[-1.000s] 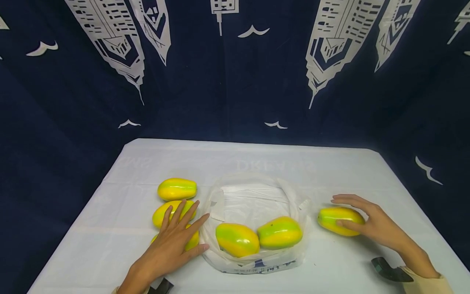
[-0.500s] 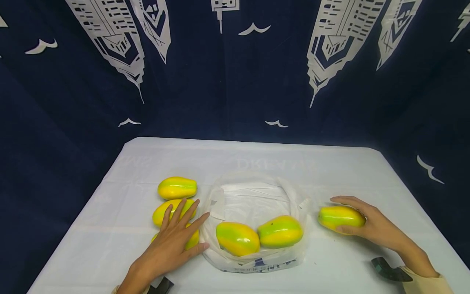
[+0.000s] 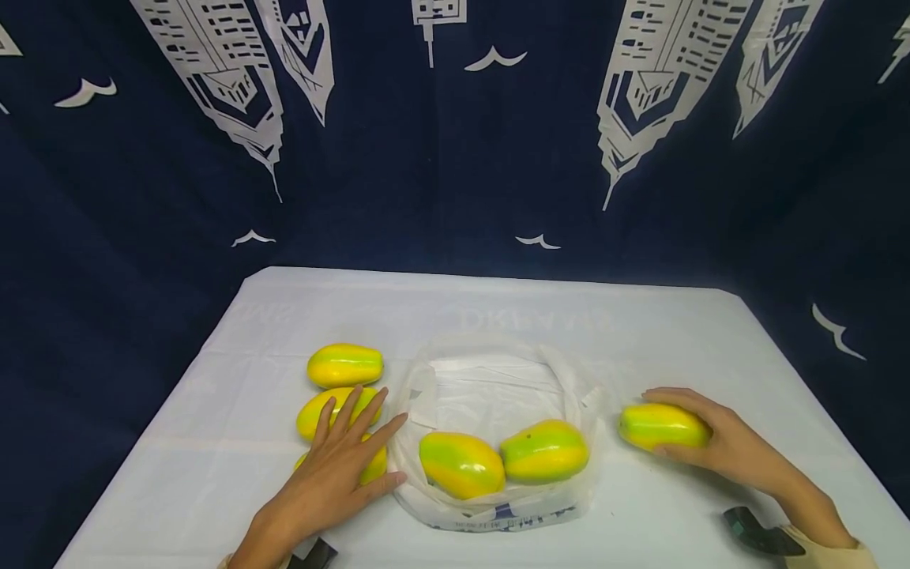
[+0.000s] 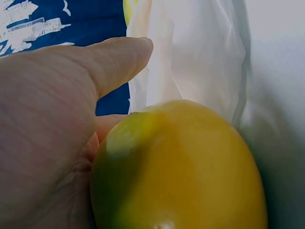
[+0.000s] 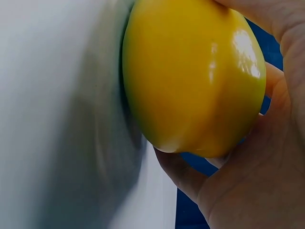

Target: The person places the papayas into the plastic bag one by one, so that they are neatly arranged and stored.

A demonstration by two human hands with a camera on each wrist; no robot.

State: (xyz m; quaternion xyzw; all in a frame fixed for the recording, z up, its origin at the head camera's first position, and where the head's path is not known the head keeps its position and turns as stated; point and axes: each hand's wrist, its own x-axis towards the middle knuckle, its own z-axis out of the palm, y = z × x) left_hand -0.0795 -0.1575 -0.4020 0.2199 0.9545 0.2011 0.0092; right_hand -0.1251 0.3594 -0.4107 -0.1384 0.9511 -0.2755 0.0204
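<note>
On the right of the table, my right hand [image 3: 732, 442] grips a yellow-green papaya [image 3: 657, 425], thumb on the near side and fingers over the far side. The right wrist view has that papaya [image 5: 190, 81] close up, lying against or just off the white surface. My left hand [image 3: 327, 478] spreads its straight fingers over two papayas at the left, partly hiding the middle papaya [image 3: 313, 419] and the nearest papaya [image 3: 374, 466]. Between the hands stands a white plastic bag [image 3: 490, 518], mouth open, holding a left papaya [image 3: 462, 466] and a right papaya [image 3: 546, 452].
A third papaya [image 3: 344, 365] lies behind the two under my left hand. White cloth covers the table [image 3: 235, 379], and a dark blue patterned curtain [image 3: 441, 158] hangs behind its far edge.
My right fingers and thumb have closed more snugly around the right-hand papaya, which has barely shifted. My left hand and the bag have stayed where they were.
</note>
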